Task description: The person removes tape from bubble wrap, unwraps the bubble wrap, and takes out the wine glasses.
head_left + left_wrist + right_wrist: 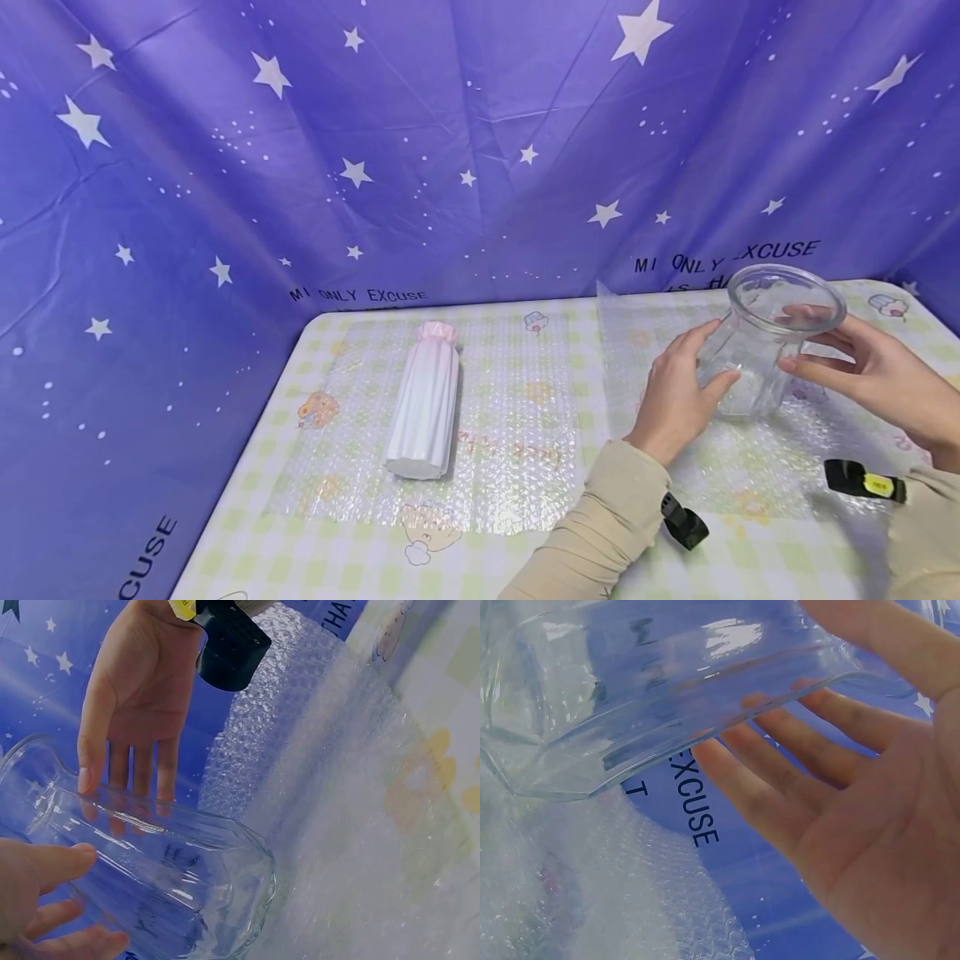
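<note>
A clear glass vase (757, 358) with a wide round rim stands upright over the bubble wrap at the right of the table. Its left side is flanked by my left hand (678, 387), whose thumb and fingers are spread near the glass. My right hand (877, 362) is at the neck on the other side. In the left wrist view, the right hand's fingers (142, 769) extend fairly straight along the glass, partly seen through it. The right wrist view shows these fingertips (705, 750) at the faceted wall. Exact contact of the left fingers is hard to tell.
A ribbed vase (423, 408), white fading to pink, lies on another bubble wrap sheet (510, 492) at the left. Beneath is a green-and-white checked tablecloth (247, 542). A purple star-printed curtain (480, 150) hangs behind. Black straps (684, 521) sit at both wrists.
</note>
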Demonstrator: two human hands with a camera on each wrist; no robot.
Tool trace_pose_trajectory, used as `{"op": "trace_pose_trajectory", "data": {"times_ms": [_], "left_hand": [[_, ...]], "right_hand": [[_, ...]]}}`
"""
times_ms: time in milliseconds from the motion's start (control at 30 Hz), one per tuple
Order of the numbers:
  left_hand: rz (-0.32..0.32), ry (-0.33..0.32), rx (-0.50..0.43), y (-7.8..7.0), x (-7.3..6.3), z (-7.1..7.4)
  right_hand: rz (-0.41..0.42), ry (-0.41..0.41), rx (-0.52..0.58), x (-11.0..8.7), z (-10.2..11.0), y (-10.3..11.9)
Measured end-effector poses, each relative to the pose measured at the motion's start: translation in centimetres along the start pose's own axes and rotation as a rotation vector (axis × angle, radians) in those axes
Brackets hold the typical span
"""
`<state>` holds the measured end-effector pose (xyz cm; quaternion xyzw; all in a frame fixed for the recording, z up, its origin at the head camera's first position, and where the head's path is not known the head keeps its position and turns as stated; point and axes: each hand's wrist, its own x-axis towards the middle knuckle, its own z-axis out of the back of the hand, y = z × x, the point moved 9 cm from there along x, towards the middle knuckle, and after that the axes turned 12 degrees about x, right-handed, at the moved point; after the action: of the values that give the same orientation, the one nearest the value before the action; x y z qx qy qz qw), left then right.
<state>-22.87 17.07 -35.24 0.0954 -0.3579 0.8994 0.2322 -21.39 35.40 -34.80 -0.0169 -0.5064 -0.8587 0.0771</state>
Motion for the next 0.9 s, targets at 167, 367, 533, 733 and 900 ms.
{"op": "trace_pose_trajectory", "data": {"times_ms": [167,367,533,733,900], "left_hand": [[-0.015,-0.010,-0.003,-0.1,0.1,0.4],[-0.034,-0.047,0.017,-0.4,0.2,1.4],[-0.032,-0.060,0.009,-0.4,0.3,2.6],[-0.003,-0.057,-0.046,0.0,0.1,4.9],[-0.018,-0.057,-0.032,0.2,0.0,7.4]], "right_hand": [[0.014,-0.015,0.004,0.0,0.3,0.2],[0.034,-0.128,0.056,-0.7,1.4,1.0],[0.130,-0.246,0.117,-1.4,2.2,2.7],[0.283,-0.407,0.149,-2.0,2.8,6.3],[0.330,-0.489,0.055,-2.5,2.7,9.6]]}}
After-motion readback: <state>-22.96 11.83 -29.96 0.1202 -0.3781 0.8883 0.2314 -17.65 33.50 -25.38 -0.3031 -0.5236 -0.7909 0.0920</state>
